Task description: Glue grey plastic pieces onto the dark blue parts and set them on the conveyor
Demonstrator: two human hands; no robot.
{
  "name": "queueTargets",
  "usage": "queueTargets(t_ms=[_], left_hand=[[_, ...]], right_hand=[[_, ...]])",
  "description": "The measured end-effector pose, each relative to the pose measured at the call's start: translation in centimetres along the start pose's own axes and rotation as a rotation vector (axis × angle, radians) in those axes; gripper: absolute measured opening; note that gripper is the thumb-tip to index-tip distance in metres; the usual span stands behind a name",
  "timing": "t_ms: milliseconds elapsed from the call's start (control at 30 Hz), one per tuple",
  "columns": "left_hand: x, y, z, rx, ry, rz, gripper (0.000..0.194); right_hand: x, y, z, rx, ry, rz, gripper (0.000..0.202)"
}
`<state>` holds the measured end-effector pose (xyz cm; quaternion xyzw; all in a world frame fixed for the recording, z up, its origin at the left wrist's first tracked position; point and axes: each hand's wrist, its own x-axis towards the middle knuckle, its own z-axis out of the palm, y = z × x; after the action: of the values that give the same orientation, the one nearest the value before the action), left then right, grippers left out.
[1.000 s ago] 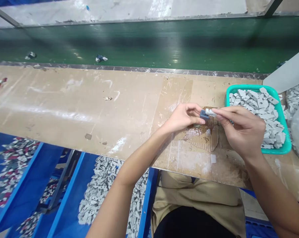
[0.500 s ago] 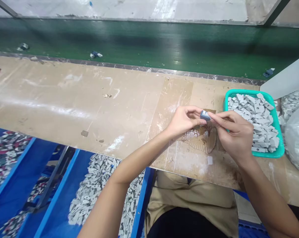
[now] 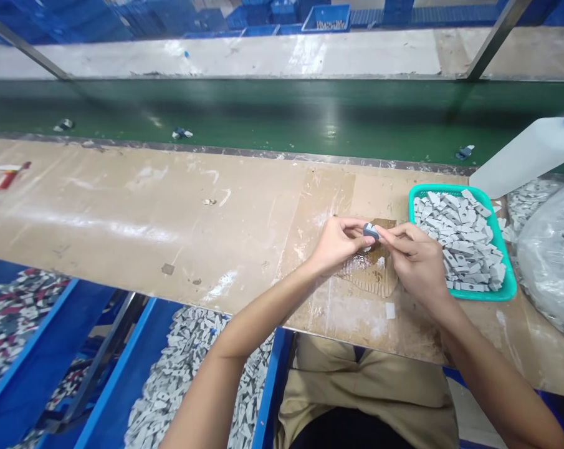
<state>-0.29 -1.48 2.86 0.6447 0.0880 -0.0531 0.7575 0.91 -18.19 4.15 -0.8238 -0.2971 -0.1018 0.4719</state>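
Between my two hands is a small dark grey plastic part [image 3: 370, 231] with a pale piece at its top. My left hand [image 3: 338, 242] pinches the dark part from the left, thumb below and fingers behind. From the right, the thumb and forefinger of my right hand [image 3: 413, 257] press together at the pale piece; the fingertips hide much of it. Both hands are above a worn brown cardboard patch [image 3: 385, 280] on the worktable. Just right of my right hand stands a green basket [image 3: 510, 274] full of pale grey plastic parts [image 3: 471, 240].
A green conveyor belt [image 3: 263, 115] runs behind the table [image 3: 123, 218], carrying several small assembled parts [image 3: 182, 133]. At the right are a white bottle [image 3: 520, 159] and a clear plastic bag [image 3: 548, 249]. Blue bins [image 3: 108, 380] of parts sit below left. A red tool [image 3: 8, 178] lies far left.
The view has tilted up, showing blue crates at the back and the red tool fully. Both hands keep hold of the small part, with little change of grip.
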Motion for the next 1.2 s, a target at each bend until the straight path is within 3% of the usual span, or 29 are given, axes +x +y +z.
queueTargets(t_ms=[133, 233, 367, 533, 600, 733, 900, 1033, 1200], left_hand=[[-0.1, 0.1, 0.0, -0.118, -0.107, -0.045, 0.036], [-0.2, 0.3, -0.4, -0.278, -0.18, -0.095, 0.053], [0.4, 0.6, -1.2, -0.485, -0.137, -0.179, 0.034], [0.9, 0.7, -2.0, -0.588, -0.085, -0.262, 0.037], [0.9, 0.9, -2.2, -0.564, -0.089, -0.272, 0.036], [1.3, 1.0, -2.5, -0.459, 0.008, -0.204, 0.033], [3.2, 0.5, -2.2, -0.212, 0.087, -0.041, 0.035], [7.1, 1.2, -2.4, -0.063, 0.147, 0.067, 0.053], [14.5, 3.3, -4.4, 0.324, 0.348, 0.182, 0.049]], right_hand=[[0.4, 0.1, -0.9, -0.006, -0.056, 0.116, 0.024], [0.7, 0.3, -1.8, 0.009, 0.022, 0.184, 0.03], [1.1, 1.1, -2.9, -0.025, 0.224, 0.186, 0.029], [1.6, 2.9, -5.2, -0.126, 0.333, 0.17, 0.029], [1.5, 3.8, -6.6, -0.195, 0.246, 0.175, 0.029], [0.9, 5.8, -8.9, -0.337, -0.07, 0.259, 0.026], [0.8, 6.1, -8.3, -0.522, -0.18, 0.286, 0.027], [1.5, 4.4, -6.6, -0.632, -0.279, 0.336, 0.027], [1.7, 2.9, -5.7, -0.734, -0.368, 0.387, 0.021]])
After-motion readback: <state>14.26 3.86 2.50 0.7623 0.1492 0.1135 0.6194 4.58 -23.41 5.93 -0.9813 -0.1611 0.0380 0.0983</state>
